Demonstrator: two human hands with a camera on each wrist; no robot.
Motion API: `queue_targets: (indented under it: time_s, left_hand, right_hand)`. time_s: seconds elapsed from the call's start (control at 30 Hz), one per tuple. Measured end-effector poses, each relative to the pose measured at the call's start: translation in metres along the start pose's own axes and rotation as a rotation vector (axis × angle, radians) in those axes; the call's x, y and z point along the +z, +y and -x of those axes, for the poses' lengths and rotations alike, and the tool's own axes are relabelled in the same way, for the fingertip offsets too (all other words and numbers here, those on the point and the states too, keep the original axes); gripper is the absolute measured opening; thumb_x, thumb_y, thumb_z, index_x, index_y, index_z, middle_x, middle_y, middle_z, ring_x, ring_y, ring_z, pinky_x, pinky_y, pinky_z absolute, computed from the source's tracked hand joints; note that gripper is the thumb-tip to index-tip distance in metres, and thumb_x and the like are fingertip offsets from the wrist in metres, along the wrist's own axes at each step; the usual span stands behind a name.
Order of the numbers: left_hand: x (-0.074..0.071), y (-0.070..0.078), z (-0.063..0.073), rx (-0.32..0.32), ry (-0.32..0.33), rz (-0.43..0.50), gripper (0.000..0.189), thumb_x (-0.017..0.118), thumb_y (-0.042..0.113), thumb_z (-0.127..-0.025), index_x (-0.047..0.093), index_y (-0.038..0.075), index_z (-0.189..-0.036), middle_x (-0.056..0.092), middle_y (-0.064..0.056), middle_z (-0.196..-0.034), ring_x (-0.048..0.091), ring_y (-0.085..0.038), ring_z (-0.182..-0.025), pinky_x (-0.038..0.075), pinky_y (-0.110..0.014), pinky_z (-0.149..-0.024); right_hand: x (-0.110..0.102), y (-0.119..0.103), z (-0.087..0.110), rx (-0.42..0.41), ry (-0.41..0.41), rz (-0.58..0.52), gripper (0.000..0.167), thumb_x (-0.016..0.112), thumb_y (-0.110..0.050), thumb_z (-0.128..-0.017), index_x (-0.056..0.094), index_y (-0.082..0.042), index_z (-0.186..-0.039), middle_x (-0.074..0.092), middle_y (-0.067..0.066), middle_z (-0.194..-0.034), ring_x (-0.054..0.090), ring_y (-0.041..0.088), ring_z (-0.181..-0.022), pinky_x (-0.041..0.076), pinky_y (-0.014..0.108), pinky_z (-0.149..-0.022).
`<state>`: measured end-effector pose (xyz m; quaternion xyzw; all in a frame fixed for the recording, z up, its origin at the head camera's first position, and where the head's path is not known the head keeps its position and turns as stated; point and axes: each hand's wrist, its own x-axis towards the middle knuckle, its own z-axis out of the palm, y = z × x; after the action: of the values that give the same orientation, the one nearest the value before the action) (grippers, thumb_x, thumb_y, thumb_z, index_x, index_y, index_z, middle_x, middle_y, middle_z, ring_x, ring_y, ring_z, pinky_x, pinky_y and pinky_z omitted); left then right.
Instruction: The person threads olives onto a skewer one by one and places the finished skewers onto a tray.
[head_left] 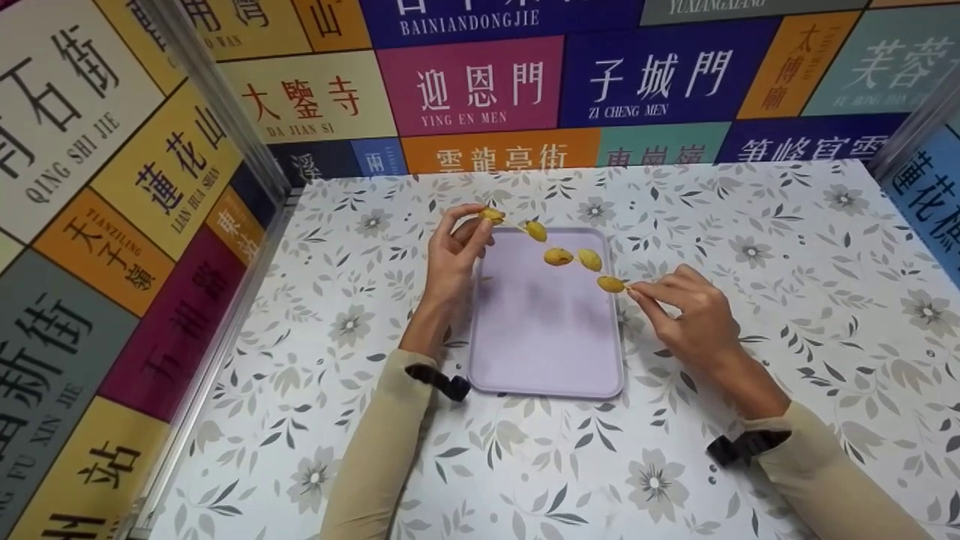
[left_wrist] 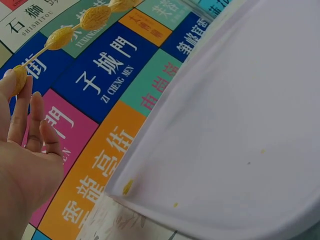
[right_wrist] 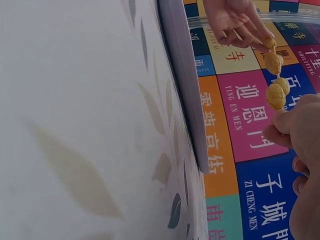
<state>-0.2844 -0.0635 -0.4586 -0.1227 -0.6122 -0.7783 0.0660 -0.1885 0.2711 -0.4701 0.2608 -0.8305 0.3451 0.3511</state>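
Observation:
A skewer of several wrinkled, yellow oval fruits [head_left: 557, 257] stretches between the two hands, above a pale lilac tray [head_left: 544, 360]. At its far-left end, my left hand [head_left: 456, 251] pinches the last fruit [left_wrist: 20, 80] between thumb and finger, the other fingers loosely bent. A bare length of thin stick shows beside that fruit. My right hand [head_left: 694, 315] pinches the short stick end just past the nearest fruit [head_left: 611, 284]. From the right wrist view the skewer [right_wrist: 274, 65] runs from one hand to the other, its lower end hidden behind the right fingers.
A small yellow scrap [left_wrist: 128, 187] lies in a tray corner, with tiny crumbs [left_wrist: 175, 204] nearby. The tray rests on a table [head_left: 750, 360] with a floral cover. Colourful sign-printed walls [head_left: 487, 82] stand behind and at the sides. Each wrist wears a black strap [head_left: 757, 444].

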Motion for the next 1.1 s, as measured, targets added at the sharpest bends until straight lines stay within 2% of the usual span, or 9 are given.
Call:
queue_targets:
  time_s: [0.2, 0.33, 0.47, 0.6, 0.73, 0.83, 1.1]
  left_hand:
    - [0.0012, -0.0017, 0.0003, 0.027, -0.016, 0.002, 0.032, 0.074, 0.017, -0.105, 0.067, 0.01, -0.136, 0.078, -0.004, -0.114, 0.064, -0.016, -0.092, 0.049, -0.031, -0.079]
    - [0.0011, -0.0029, 0.0017, 0.028, -0.016, -0.021, 0.032, 0.077, 0.017, -0.103, 0.071, 0.01, -0.134, 0.079, -0.005, -0.115, 0.066, -0.021, -0.094, 0.052, -0.034, -0.08]
    - [0.0022, -0.0022, 0.003, 0.013, -0.02, -0.024, 0.03, 0.08, 0.019, -0.101, 0.073, 0.011, -0.129, 0.078, -0.007, -0.118, 0.069, -0.022, -0.099, 0.055, -0.029, -0.083]
    - [0.0034, -0.001, 0.0033, 0.003, -0.035, -0.009, 0.027, 0.081, 0.016, -0.099, 0.074, 0.009, -0.125, 0.078, -0.009, -0.12, 0.072, -0.018, -0.102, 0.057, -0.026, -0.087]
    - [0.0045, -0.0012, 0.0032, 0.004, -0.058, -0.011, 0.025, 0.081, 0.013, -0.099, 0.074, 0.008, -0.123, 0.077, -0.007, -0.117, 0.072, -0.016, -0.102, 0.057, -0.025, -0.085]
    - [0.0052, -0.0013, 0.0039, 0.002, -0.075, -0.015, 0.025, 0.081, 0.012, -0.099, 0.073, 0.007, -0.122, 0.077, -0.007, -0.116, 0.072, -0.016, -0.102, 0.056, -0.024, -0.083]
    - [0.0066, -0.0014, 0.0049, 0.001, -0.117, -0.014, 0.028, 0.081, 0.013, -0.099, 0.073, 0.006, -0.126, 0.078, -0.008, -0.116, 0.074, -0.018, -0.105, 0.06, -0.028, -0.091]
  right_hand:
    - [-0.0001, 0.0, 0.0, 0.011, 0.007, 0.005, 0.017, 0.09, 0.001, -0.084, 0.088, -0.005, -0.099, 0.079, 0.008, -0.077, 0.054, 0.02, -0.071, 0.039, 0.025, -0.064]
    - [-0.0001, -0.0006, 0.0003, 0.02, 0.011, 0.011, 0.016, 0.09, 0.0, -0.084, 0.088, -0.006, -0.099, 0.079, 0.008, -0.077, 0.054, 0.02, -0.072, 0.039, 0.025, -0.065]
    - [-0.0002, -0.0008, 0.0, 0.031, 0.016, 0.004, 0.017, 0.091, 0.001, -0.084, 0.088, -0.006, -0.099, 0.079, 0.008, -0.077, 0.053, 0.019, -0.072, 0.038, 0.024, -0.065]
    - [-0.0002, 0.0001, -0.0003, 0.036, 0.023, -0.004, 0.017, 0.091, 0.001, -0.083, 0.088, -0.005, -0.098, 0.08, 0.009, -0.078, 0.054, 0.019, -0.072, 0.038, 0.023, -0.065]
    - [-0.0002, 0.001, -0.0002, 0.036, 0.028, -0.007, 0.017, 0.091, 0.002, -0.083, 0.088, -0.004, -0.098, 0.08, 0.009, -0.078, 0.054, 0.019, -0.072, 0.039, 0.023, -0.066]
    - [-0.0006, 0.0013, 0.0, 0.039, 0.02, -0.013, 0.017, 0.091, 0.002, -0.083, 0.088, -0.005, -0.099, 0.08, 0.009, -0.078, 0.054, 0.019, -0.072, 0.039, 0.024, -0.066]
    - [-0.0024, 0.0012, 0.0007, 0.037, -0.028, 0.007, 0.017, 0.089, 0.0, -0.086, 0.087, -0.005, -0.101, 0.081, 0.008, -0.081, 0.056, 0.019, -0.074, 0.04, 0.024, -0.065]
